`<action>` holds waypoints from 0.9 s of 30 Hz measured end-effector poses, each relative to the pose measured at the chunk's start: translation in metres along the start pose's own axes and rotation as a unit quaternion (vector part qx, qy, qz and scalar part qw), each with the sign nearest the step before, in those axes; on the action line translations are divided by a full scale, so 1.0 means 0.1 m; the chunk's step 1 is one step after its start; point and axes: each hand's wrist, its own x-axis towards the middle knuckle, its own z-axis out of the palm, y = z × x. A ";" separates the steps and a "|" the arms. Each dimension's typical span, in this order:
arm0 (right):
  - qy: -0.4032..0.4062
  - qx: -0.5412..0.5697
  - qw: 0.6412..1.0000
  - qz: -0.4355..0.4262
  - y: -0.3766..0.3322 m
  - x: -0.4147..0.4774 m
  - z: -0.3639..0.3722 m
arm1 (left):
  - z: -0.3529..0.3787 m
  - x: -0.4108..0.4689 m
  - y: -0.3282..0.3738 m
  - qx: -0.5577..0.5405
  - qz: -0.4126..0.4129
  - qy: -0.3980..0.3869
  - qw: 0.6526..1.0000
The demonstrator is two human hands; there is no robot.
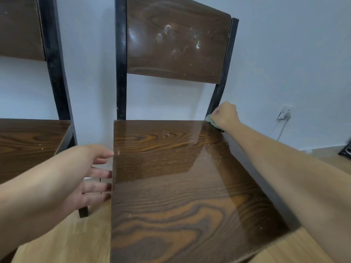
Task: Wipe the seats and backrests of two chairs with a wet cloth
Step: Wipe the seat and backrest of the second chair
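Observation:
A dark wood-grain chair fills the middle of the head view, its glossy seat speckled with pale crumbs near the right side. Its backrest shows white smears. My right hand is shut on a green cloth, pressing it at the seat's far right corner beside the black frame post. My left hand is open with fingers spread, its fingertips at the seat's left edge. A second, similar chair's seat and backrest stand at the left.
Both chairs stand against a pale wall on a light wooden floor. A wall socket with a plugged-in white cable is at the right. A dark object lies on the floor at the right edge.

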 end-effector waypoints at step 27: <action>-0.188 0.088 0.971 -0.120 -0.22 -1.71 -0.79 | -0.22 -0.34 -0.14 -0.016 0.009 -0.057 0.998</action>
